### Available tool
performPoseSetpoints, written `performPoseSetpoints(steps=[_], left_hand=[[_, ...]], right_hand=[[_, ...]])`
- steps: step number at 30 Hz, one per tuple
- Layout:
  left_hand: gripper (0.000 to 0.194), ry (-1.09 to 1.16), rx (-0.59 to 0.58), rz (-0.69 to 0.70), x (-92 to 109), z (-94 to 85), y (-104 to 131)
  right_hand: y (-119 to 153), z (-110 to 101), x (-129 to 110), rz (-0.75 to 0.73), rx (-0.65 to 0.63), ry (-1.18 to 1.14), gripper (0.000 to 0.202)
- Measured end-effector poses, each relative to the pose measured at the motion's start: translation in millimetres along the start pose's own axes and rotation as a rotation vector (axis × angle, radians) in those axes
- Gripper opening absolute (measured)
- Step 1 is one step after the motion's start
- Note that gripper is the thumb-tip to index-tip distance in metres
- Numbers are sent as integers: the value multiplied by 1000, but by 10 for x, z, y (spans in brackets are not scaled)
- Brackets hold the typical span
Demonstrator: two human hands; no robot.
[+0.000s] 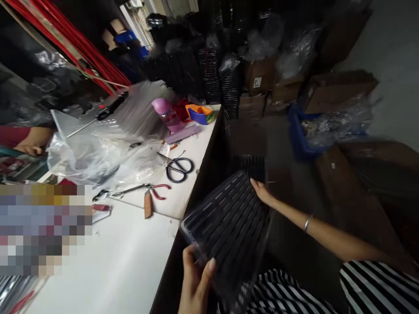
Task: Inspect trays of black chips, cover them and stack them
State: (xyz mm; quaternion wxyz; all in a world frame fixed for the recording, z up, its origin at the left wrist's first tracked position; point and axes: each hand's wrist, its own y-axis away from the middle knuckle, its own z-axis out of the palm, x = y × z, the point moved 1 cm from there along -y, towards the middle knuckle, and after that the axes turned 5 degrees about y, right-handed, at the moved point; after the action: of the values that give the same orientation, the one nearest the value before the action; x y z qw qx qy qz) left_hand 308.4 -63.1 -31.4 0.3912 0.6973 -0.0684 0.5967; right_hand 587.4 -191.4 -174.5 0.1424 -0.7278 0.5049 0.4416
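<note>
Between my two hands is a black plastic tray (225, 213) with rows of narrow slots, held tilted beside the table's edge and slightly blurred. My left hand (196, 274) grips its near left edge, thumb on top. At the far right edge, my right hand (262, 192) is closed on the tray, with its fingers partly hidden. A metal bangle (307, 223) circles my right wrist. Just beyond the tray, another black ribbed piece (250, 166) shows in the dim space below the table.
On the white table (131, 253) lie black-handled scissors (178, 169), red-handled pliers (157, 191), clear plastic bags (131, 161), a pink bottle (168, 114) and a tape dispenser (199, 114). Beyond stand black stacks (229, 93), cardboard boxes (258, 78) and a blue crate (299, 139). Another person's hand (32, 146) is at far left.
</note>
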Motion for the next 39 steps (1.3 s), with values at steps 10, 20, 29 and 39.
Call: performPoseSetpoints(steps=[10, 20, 29, 39], left_hand=[[60, 325, -77, -299, -1174, 1296, -1092], [22, 248, -50, -457, -1356, 1390, -1415], [35, 182, 11, -371, -1258, 1135, -1756], [35, 207, 2, -368, -1355, 1157, -1758]], right_hand=[[-1677, -699, -91, -84, -32, 531, 31], [-1988, -452, 132, -164, 16, 767, 34], [-2191, -475, 168, -163, -53, 857, 33], [-1581, -157, 173, -366, 80, 949, 57]])
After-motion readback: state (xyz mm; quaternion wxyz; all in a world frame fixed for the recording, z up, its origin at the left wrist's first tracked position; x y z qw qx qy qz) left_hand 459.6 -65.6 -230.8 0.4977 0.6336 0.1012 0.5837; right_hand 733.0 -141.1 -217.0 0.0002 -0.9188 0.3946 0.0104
